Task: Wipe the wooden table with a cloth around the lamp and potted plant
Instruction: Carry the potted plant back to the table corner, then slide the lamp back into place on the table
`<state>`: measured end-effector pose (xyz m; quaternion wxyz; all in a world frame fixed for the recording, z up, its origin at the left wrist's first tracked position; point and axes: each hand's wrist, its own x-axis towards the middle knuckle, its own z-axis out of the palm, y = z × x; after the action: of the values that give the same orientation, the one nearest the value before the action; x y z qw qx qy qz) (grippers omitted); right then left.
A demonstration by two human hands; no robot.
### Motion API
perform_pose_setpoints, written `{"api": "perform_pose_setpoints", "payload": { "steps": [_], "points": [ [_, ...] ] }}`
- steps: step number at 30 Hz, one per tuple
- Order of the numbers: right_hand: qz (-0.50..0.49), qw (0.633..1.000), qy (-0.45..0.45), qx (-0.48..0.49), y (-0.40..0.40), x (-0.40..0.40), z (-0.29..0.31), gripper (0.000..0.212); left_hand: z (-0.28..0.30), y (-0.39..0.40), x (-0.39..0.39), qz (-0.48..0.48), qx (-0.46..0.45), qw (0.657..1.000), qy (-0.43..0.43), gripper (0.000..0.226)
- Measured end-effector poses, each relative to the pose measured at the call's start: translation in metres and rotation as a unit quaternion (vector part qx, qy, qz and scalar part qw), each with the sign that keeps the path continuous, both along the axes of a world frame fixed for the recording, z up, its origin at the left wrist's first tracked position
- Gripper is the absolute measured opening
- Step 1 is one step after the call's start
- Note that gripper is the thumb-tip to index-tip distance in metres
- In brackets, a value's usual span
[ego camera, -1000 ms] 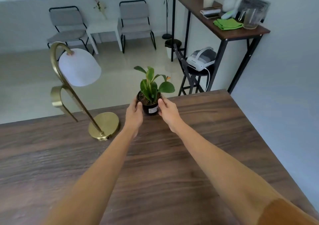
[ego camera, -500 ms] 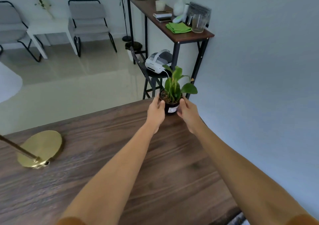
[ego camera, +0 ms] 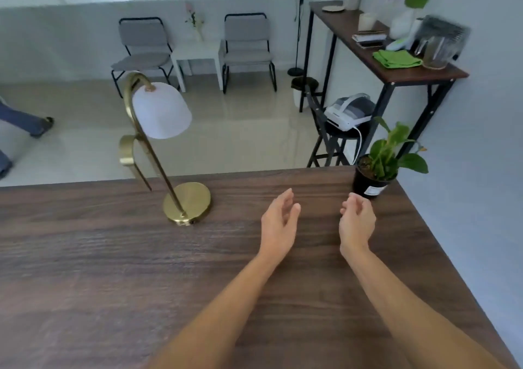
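A dark wooden table (ego camera: 113,269) fills the lower view. At its far right corner stands a potted plant (ego camera: 369,180) in a black pot with green leaves. A brass lamp (ego camera: 188,203) with a white shade stands left of centre near the far edge. My left hand (ego camera: 278,223) hovers over the table, fingers apart and holding nothing. My right hand (ego camera: 357,223) is just in front of the pot, a little apart from it, fingers loosely curled and empty. A folded green cloth (ego camera: 396,58) lies on the tall side table at the right.
The tall side table (ego camera: 441,73) against the right wall carries a jug, books and a vase. A black stool (ego camera: 343,133) with a white headset stands beyond the table. Two grey chairs and a small white table stand at the back. A person's legs show at far left.
Both hands carried the potted plant from the table's middle to the far right corner, let go of it, and have drawn back. The view has swung back left.
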<state>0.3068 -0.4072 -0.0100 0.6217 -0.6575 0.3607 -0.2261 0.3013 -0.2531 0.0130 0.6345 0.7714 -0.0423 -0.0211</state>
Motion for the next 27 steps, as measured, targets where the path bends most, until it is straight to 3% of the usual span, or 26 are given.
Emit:
{"api": "perform_pose_setpoints", "payload": {
  "steps": [3, 6, 10, 14, 17, 19, 23, 27],
  "points": [
    [0.151, 0.983, -0.029, -0.101, 0.068, 0.011, 0.007, 0.015, -0.013, 0.076, -0.021, 0.155, 0.136, 0.971, -0.117, 0.030],
    [0.285, 0.939, -0.038, -0.191, 0.132, 0.030, 0.015, 0.016, -0.027, 0.132, -0.028, 0.286, 0.278, 0.912, -0.093, 0.055],
    [0.440, 0.859, -0.008, -0.263, 0.203, 0.064, 0.014, 0.023, -0.039, 0.167, -0.022, 0.240, 0.409, 0.879, 0.054, 0.092],
    [0.560, 0.744, 0.054, -0.360, 0.237, 0.100, 0.010, 0.044, -0.044, 0.176, -0.009, 0.199, 0.472, 0.856, 0.074, 0.090],
    [0.586, 0.652, 0.079, -0.475, 0.232, 0.111, 0.002, 0.048, -0.046, 0.178, -0.003, 0.199, 0.486, 0.848, 0.067, 0.089],
    [0.576, 0.644, 0.066, -0.499, 0.222, 0.109, -0.003, 0.049, -0.049, 0.181, 0.001, 0.191, 0.487, 0.850, 0.064, 0.093],
    [0.540, 0.694, 0.013, -0.476, 0.196, 0.091, -0.008, 0.045, -0.051, 0.188, 0.016, 0.148, 0.485, 0.860, 0.057, 0.104],
    [0.485, 0.735, -0.045, -0.472, 0.160, 0.061, -0.011, 0.038, -0.052, 0.191, 0.035, 0.087, 0.497, 0.863, 0.030, 0.101]
  ]
}}
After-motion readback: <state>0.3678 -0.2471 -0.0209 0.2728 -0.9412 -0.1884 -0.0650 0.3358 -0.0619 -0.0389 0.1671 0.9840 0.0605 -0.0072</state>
